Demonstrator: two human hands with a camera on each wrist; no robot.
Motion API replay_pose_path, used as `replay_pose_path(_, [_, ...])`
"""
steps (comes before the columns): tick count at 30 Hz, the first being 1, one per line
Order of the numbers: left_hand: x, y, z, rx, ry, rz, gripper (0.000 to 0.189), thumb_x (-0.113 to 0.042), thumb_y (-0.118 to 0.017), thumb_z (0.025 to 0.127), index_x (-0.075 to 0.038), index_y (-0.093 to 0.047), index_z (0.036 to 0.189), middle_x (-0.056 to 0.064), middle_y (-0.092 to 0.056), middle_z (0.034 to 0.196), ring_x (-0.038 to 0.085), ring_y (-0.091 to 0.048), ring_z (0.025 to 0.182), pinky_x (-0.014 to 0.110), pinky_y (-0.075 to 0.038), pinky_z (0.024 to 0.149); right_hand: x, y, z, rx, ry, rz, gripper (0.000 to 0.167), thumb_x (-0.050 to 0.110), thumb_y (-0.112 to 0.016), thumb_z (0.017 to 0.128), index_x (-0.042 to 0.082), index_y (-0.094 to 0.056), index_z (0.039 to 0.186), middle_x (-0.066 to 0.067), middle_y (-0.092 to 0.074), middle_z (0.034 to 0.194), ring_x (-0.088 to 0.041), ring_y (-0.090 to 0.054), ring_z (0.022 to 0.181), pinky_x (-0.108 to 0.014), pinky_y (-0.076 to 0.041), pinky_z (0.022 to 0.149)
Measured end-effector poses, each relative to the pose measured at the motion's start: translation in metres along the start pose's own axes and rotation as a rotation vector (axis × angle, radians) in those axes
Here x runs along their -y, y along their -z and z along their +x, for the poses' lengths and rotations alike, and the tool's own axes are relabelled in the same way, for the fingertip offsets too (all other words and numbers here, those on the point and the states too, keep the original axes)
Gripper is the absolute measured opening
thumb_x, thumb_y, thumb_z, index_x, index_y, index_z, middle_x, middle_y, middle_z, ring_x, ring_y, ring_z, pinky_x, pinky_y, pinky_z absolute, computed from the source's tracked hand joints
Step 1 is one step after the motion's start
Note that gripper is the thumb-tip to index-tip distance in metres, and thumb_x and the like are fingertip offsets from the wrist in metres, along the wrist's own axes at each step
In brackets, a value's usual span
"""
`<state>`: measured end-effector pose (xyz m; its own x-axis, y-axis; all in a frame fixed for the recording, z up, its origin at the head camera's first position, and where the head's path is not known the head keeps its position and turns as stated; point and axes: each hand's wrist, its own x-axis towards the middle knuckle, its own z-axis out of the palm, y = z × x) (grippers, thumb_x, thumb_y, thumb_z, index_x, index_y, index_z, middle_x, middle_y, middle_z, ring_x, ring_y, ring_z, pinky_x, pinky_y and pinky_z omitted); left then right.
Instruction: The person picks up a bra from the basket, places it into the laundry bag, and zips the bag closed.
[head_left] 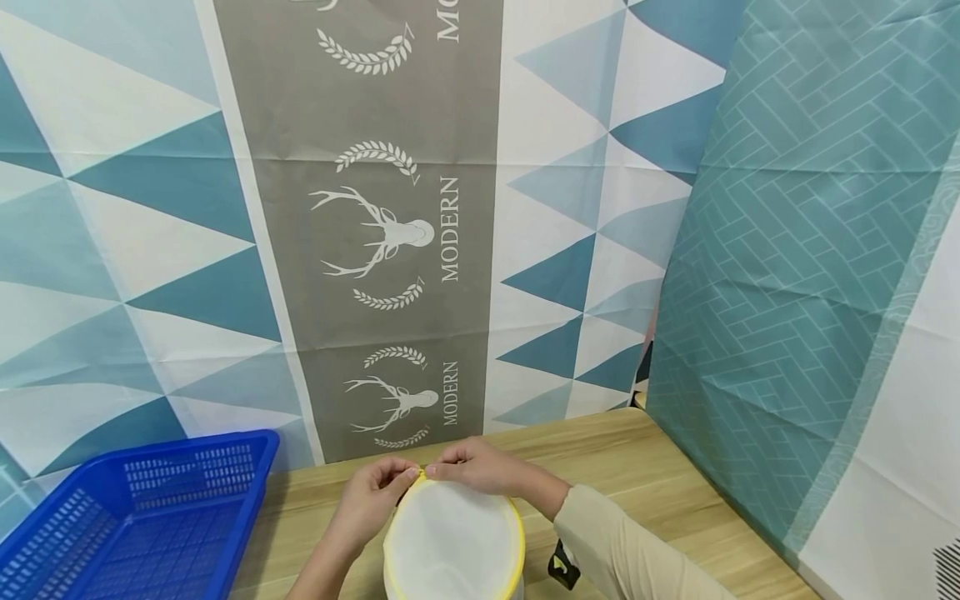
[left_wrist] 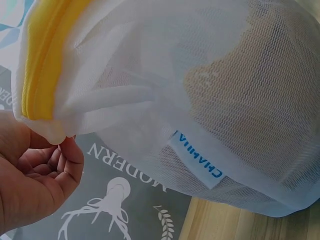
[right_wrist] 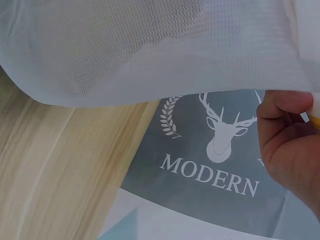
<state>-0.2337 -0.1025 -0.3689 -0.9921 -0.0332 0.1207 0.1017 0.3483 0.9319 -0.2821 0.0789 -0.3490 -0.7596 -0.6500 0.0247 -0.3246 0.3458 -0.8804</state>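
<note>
A round white mesh laundry bag [head_left: 452, 542] with a yellow zipper band [head_left: 519, 546] around its top stands on the wooden table. My left hand [head_left: 367, 500] pinches the far edge of its rim between thumb and forefinger. Right beside it, my right hand [head_left: 480, 468] grips the same stretch of zipper edge with thumb and curled fingers. In the left wrist view the yellow zipper [left_wrist: 44, 60] ends close to the left fingertips, and a label [left_wrist: 197, 160] with blue letters shows on the mesh side. The right wrist view shows the right hand [right_wrist: 290, 135] at the bag's edge.
A blue plastic basket [head_left: 258, 475] with slotted sides sits at the left. A small black item [head_left: 562, 567] lies on the wooden table [head_left: 600, 450] by the right forearm. Patterned cloth [head_left: 390, 250] hangs behind the table, and teal cloth [head_left: 787, 292] along the right.
</note>
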Motion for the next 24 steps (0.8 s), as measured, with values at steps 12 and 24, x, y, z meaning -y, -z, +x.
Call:
replay_pose_path(12, [0.0024, -0.0006, -0.0007, 0.001, -0.005, -0.018, 0.017, -0.014, -0.06, 0.091, 0.001, -0.066, 0.097, 0.004, -0.063, 0.078, 0.011, -0.057, 0.07, 0.021, -0.049, 0.061, -0.0029, 0.0003, -0.0007, -0.014, 0.023, 0.001, 0.025, 0.021, -0.056, 0.094, 0.002, -0.072, 0.091, -0.006, -0.068, 0.076, -0.006, -0.056, 0.052, -0.02, -0.047, 0.048])
replay_pose_path(24, [0.0041, -0.0009, -0.0018, 0.002, 0.005, -0.018, 0.017, -0.013, -0.059, 0.091, 0.001, -0.066, 0.097, 0.004, -0.063, 0.077, 0.011, -0.056, 0.07, 0.022, -0.048, 0.06, -0.0013, -0.0011, -0.0042, -0.023, 0.005, 0.02, 0.025, 0.021, -0.055, 0.095, 0.002, -0.072, 0.093, -0.005, -0.068, 0.076, -0.005, -0.056, 0.051, -0.019, -0.046, 0.048])
